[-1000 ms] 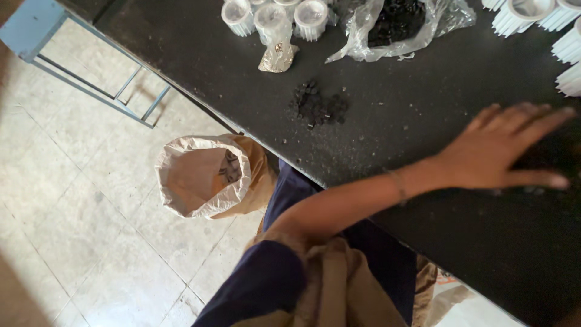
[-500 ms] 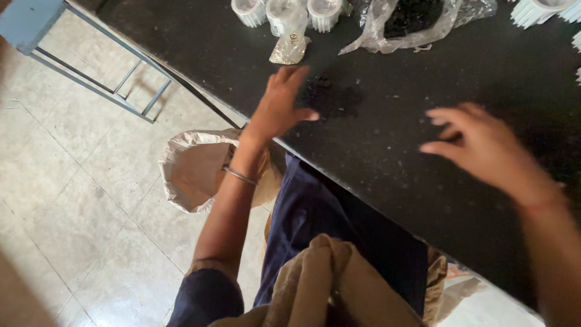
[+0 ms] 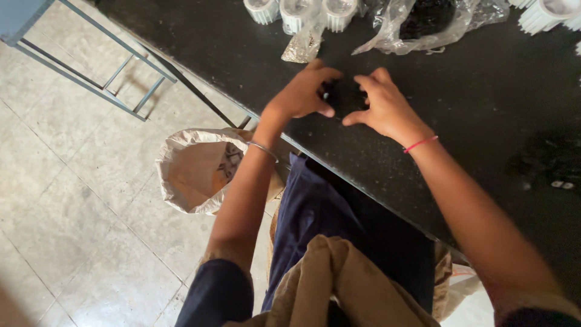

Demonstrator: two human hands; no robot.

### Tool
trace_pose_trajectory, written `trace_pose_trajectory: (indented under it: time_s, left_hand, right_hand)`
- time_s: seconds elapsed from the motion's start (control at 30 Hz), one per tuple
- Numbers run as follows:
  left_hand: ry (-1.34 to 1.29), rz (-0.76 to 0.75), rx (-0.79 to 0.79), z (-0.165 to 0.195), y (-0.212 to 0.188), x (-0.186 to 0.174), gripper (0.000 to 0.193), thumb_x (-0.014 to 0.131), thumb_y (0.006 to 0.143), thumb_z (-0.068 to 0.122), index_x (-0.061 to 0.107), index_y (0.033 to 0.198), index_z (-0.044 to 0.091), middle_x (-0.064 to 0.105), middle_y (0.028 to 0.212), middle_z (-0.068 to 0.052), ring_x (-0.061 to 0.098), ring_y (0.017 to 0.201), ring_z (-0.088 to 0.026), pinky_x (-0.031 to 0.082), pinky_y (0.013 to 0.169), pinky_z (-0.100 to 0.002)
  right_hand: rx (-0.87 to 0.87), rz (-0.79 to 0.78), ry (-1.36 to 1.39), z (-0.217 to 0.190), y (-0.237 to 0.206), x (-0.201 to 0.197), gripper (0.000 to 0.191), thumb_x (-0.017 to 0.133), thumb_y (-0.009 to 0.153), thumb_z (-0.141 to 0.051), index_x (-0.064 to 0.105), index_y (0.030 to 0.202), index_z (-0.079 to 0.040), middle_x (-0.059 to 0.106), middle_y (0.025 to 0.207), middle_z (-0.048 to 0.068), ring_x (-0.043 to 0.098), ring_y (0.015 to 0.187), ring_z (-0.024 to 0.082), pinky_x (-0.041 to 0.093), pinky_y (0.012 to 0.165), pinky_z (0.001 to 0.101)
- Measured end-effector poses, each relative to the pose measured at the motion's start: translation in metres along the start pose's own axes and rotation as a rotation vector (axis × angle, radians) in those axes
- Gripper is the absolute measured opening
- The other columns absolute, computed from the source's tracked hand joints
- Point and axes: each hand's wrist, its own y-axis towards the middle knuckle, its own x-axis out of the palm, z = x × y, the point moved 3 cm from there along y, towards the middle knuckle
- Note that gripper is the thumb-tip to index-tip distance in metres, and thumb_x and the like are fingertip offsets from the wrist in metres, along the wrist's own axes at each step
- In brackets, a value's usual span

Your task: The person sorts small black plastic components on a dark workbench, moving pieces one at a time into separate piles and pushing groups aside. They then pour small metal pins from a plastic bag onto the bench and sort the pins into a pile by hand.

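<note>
Looking down from our head, we see our two hands meeting over a small pile of black bits on a dark table. Half a second ago our hands were apart, the left at the pile and the right out to the side; now both cup it from either side. Our left hand, with a metal bangle at the wrist, curves its fingers loosely around the pile's left edge. Our right hand, with a red thread at the wrist, curves around the right. Neither hand is closed tight, so it seems we are gathering the bits. Beyond the pile lie white ribbed caps and a clear plastic bag of dark material. A pale open sack stands on the tiled floor beside our left arm.
</note>
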Motion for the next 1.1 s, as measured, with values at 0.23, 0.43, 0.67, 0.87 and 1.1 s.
trace_pose_trajectory:
  time_s: [0.23,0.43,0.67,0.87,1.1]
  left_hand:
    - [0.086,0.203,0.111,0.008,0.003,0.025,0.056,0.086,0.063,0.001,0.069,0.116,0.006,0.063,0.109,-0.017,0.065,0.103,-0.040,0.055,0.090,-0.044]
    - [0.164,0.377,0.002,0.025,0.004,0.053,0.032,0.073,0.078,0.005,0.069,0.109,0.003,0.064,0.106,-0.023,0.062,0.105,-0.045,0.052,0.094,-0.047]
    - [0.038,0.583,-0.001,0.046,0.008,0.084,0.038,0.062,0.081,-0.002,0.065,0.119,0.000,0.065,0.115,-0.027,0.061,0.111,-0.046,0.050,0.101,-0.048]
    - [-0.089,0.731,-0.001,0.046,0.013,0.094,0.039,0.054,0.090,0.000,0.063,0.127,-0.001,0.066,0.122,-0.025,0.062,0.116,-0.043,0.050,0.106,-0.045]
    - [-1.553,0.616,-0.201,0.037,0.027,0.101,0.032,0.050,0.115,0.028,0.063,0.121,0.000,0.066,0.110,-0.014,0.061,0.099,-0.026,0.049,0.090,-0.043]
  right_hand:
    - [0.023,0.078,0.079,-0.004,0.000,0.003,0.066,0.096,0.068,-0.018,0.067,0.125,-0.001,0.061,0.113,0.016,0.071,0.085,0.026,0.060,0.077,0.0371]
    - [0.034,0.210,0.116,-0.007,-0.008,0.002,0.053,0.090,0.073,-0.009,0.067,0.120,-0.003,0.064,0.110,0.015,0.071,0.085,0.026,0.061,0.076,0.0368]
    - [0.020,0.372,0.095,-0.001,-0.013,-0.001,0.038,0.084,0.083,0.000,0.068,0.117,-0.003,0.069,0.108,0.015,0.073,0.090,0.026,0.061,0.078,0.0371]
    - [-0.005,0.416,0.184,0.000,-0.016,-0.004,0.037,0.078,0.087,0.007,0.068,0.121,-0.001,0.065,0.115,0.015,0.074,0.096,0.024,0.063,0.079,0.0329]
    - [-0.125,0.358,0.166,-0.034,-0.011,-0.013,0.038,0.073,0.090,0.011,0.069,0.126,-0.002,0.065,0.119,0.015,0.074,0.100,0.027,0.063,0.084,0.0337]
